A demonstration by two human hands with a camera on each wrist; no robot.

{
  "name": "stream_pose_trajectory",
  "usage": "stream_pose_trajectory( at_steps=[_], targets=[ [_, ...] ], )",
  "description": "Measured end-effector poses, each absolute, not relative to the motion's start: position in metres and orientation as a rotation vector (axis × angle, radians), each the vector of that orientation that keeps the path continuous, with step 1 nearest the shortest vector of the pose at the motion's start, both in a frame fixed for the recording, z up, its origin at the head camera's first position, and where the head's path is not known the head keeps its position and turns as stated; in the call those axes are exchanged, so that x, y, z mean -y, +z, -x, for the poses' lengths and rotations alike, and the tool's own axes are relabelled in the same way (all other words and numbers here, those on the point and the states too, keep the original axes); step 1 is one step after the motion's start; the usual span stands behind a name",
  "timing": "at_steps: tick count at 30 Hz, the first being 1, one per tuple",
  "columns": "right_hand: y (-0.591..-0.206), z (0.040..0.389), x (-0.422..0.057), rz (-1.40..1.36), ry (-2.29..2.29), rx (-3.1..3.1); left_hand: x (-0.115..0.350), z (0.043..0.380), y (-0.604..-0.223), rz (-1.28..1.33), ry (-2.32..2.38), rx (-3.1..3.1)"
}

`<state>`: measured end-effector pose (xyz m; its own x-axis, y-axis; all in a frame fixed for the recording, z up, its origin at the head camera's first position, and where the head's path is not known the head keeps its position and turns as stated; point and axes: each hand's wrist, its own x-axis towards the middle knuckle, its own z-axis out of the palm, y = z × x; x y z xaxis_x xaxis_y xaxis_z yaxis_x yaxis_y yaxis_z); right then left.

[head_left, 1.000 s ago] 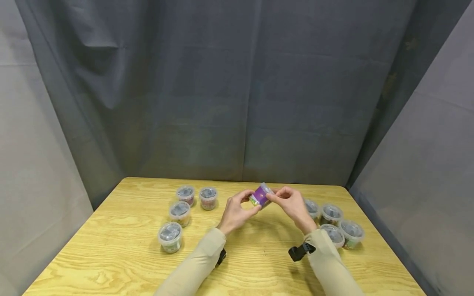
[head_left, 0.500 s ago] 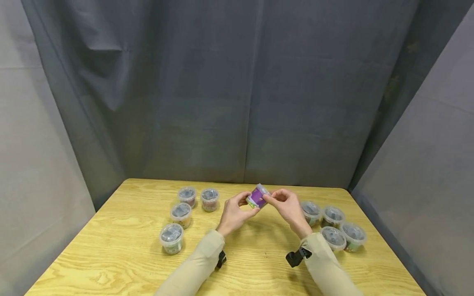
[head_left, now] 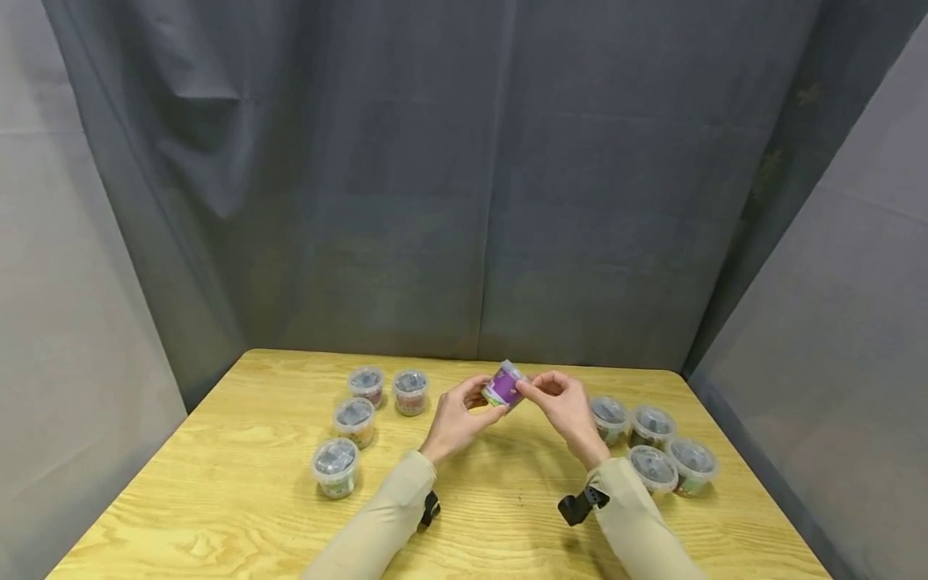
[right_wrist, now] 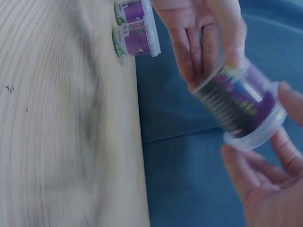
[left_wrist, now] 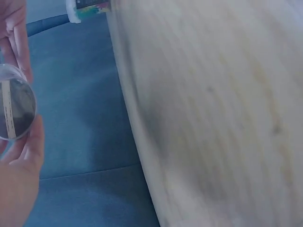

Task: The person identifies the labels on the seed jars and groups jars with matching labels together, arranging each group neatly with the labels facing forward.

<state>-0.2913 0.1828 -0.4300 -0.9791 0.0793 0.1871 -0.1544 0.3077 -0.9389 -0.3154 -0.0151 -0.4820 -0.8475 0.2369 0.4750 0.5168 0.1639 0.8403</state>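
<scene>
A small plastic tub [head_left: 503, 386] with a purple label and a translucent lid is held tilted above the table, between both hands. My left hand [head_left: 457, 423] grips its base end with thumb and fingers. At the lid end, my right hand [head_left: 565, 407] holds the rim between thumb and fingers. In the left wrist view the round clear base of the tub [left_wrist: 21, 106] faces the camera, with a pale strip across it. The right wrist view shows the tub [right_wrist: 239, 101] side-on; its dark text panel is blurred. The lid appears to be on.
Several similar lidded tubs [head_left: 336, 467] stand spaced out on the left of the wooden table [head_left: 239, 483]. Several more tubs [head_left: 652, 469] are clustered at the right, beside my right forearm. A dark curtain [head_left: 377, 177] hangs behind the table's far edge.
The tub and both hands have shifted slightly left, mostly in the first half second. Both hands keep their hold on it. The standing tubs have stayed in place.
</scene>
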Motion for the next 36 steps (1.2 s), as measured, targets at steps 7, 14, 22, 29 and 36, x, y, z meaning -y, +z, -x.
stream_pose_trajectory(
  at_steps=[7, 14, 22, 29, 36],
  targets=[
    [-0.4288, 0.2903, -0.1825, -0.026, 1.663, 2.417, 0.0121, 0.3147, -0.4813, 0.770, -1.648, 2.199],
    [-0.4275, 0.2913, -0.1847, -0.076, 1.752, 2.374, 0.0153, 0.3138, -0.4777, 0.772, -1.653, 2.288],
    [-0.4270, 0.2912, -0.1787, -0.074, 1.738, 2.385, 0.0161, 0.3149, -0.4785, 0.728, -1.580, 2.260],
    [-0.4255, 0.2915, -0.1797, -0.069, 1.789, 2.361, 0.0186, 0.3130, -0.4759, 0.790, -1.571, 2.260],
    [-0.4292, 0.2959, -0.1793, -0.117, 1.817, 2.335, 0.0187, 0.3137, -0.4773, 0.765, -1.474, 2.271]
  ],
)
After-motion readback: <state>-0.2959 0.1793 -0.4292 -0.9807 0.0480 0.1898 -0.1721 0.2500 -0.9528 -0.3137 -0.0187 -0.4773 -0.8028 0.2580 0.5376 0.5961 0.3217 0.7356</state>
